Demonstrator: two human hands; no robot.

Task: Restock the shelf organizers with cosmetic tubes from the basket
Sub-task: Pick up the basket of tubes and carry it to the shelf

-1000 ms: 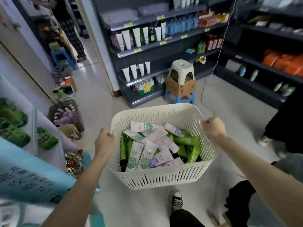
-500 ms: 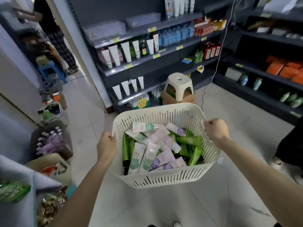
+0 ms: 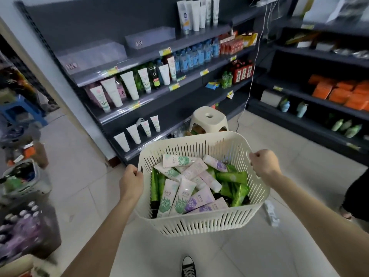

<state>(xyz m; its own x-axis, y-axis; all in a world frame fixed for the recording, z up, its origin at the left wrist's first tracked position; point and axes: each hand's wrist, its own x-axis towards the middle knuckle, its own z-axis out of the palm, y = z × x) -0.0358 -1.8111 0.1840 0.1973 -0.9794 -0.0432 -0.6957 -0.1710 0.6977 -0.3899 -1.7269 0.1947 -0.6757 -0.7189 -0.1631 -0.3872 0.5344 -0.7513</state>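
Tubes (image 3: pixel 191 188) lie heaped loose in the slotted basket (image 3: pixel 199 226), between your fingers. I judge them light, soft-bodied and slick, likely to slide if you tilt. Your left hand (image 3: pixel 130 181) and right hand (image 3: pixel 264 163) each curl fingers over opposite rims, gripping the basket clear of the floor (image 3: pixel 89 176). Take each tube near its stiffer cap end. The clear shelf organizers (image 3: pixel 93 54) stand well beyond your fingers, up and left.
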